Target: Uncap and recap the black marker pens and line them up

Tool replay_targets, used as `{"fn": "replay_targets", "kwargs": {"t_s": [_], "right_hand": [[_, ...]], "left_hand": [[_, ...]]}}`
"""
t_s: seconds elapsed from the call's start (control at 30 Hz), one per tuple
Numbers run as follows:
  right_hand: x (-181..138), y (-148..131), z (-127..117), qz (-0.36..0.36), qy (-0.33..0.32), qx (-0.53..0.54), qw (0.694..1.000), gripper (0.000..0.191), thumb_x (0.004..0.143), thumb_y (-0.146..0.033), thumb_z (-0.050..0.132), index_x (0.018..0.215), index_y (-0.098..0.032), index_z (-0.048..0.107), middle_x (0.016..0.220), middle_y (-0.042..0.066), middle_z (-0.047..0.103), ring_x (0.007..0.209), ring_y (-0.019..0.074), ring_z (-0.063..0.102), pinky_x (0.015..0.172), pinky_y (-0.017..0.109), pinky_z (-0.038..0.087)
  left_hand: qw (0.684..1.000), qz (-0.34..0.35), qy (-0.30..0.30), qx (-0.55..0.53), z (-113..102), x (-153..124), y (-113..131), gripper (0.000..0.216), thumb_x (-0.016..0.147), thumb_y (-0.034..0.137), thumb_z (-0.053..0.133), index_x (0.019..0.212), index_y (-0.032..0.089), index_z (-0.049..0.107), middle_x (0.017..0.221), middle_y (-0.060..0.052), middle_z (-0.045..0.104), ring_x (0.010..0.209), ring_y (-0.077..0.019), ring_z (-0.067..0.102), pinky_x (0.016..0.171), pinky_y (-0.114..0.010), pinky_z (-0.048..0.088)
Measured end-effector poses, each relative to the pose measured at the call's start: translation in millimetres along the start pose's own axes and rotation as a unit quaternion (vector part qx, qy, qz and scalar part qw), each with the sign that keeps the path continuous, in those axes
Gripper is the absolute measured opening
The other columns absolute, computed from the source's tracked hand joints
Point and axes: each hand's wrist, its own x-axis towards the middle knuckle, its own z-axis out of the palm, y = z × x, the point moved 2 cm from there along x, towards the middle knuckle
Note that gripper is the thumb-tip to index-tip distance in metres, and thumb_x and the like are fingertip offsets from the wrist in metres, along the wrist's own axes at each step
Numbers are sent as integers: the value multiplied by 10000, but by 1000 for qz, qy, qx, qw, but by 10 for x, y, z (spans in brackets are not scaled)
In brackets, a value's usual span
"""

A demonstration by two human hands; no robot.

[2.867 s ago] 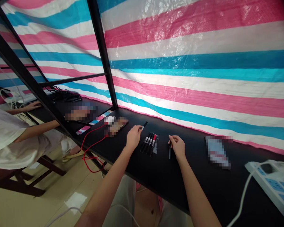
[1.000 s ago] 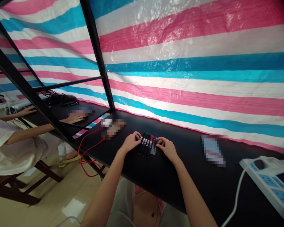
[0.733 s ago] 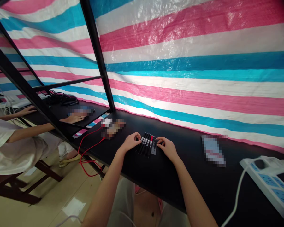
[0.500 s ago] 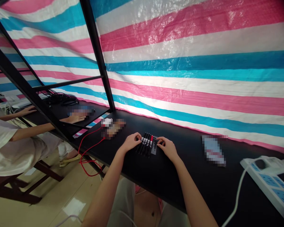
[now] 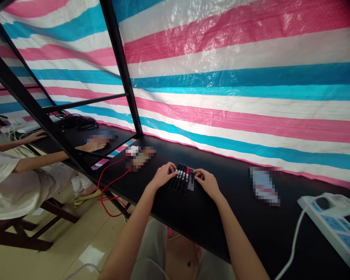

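A row of several slim black pens (image 5: 179,177) with white markings lies side by side on the black desk, and one has a red part near its top. At the row's right end is a clear sleeve (image 5: 191,184) with thin dark sticks like refills. My left hand (image 5: 163,175) is at the row's left end, its curled thumb and fingers closed on the outermost pen and partly covering it. My right hand (image 5: 206,182) pinches at the upper right edge of the clear sleeve, thumb and forefinger close together. The fingertips' exact contact is hard to make out.
A blurred-out item with a red cable (image 5: 112,163) lies to the left, another blurred packet (image 5: 265,186) to the right. A white power strip (image 5: 332,225) is at far right. A black metal frame post (image 5: 122,66) separates a co-worker's hand (image 5: 95,146) at the adjoining desk.
My left hand has shifted slightly right over the row's left end, covering more of the outermost pens. My right hand stays almost still. The view has moved a little.
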Motion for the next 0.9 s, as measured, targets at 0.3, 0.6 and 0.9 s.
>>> {"fn": "replay_targets", "kwargs": {"t_s": [0.3,0.6,0.9], "right_hand": [[-2,4,3,-1,0,-4,1000,249,695,-208,508,918,-259,606,799,-30,640,603,117,515,586,241,376],[-5,-1,0,1,5,-11,1000,235,729,-238,484,924,-268,611,800,-29,634,616,123,525,600,248,376],[-16,-19,-14,1,5,-12,1000,239,737,-248,465,925,-256,613,807,-10,634,628,137,534,589,252,373]], "left_hand": [[1000,12,-12,-1,3,0,1,204,731,303,548,913,215,524,739,39,567,657,-106,479,657,-224,371],[1000,3,-3,-17,1,-4,32,215,818,382,426,903,206,516,733,27,546,670,-111,490,656,-227,377],[988,-47,68,132,-22,-2,-21,293,876,405,319,776,185,485,698,-11,530,664,-149,507,620,-250,343]]}}
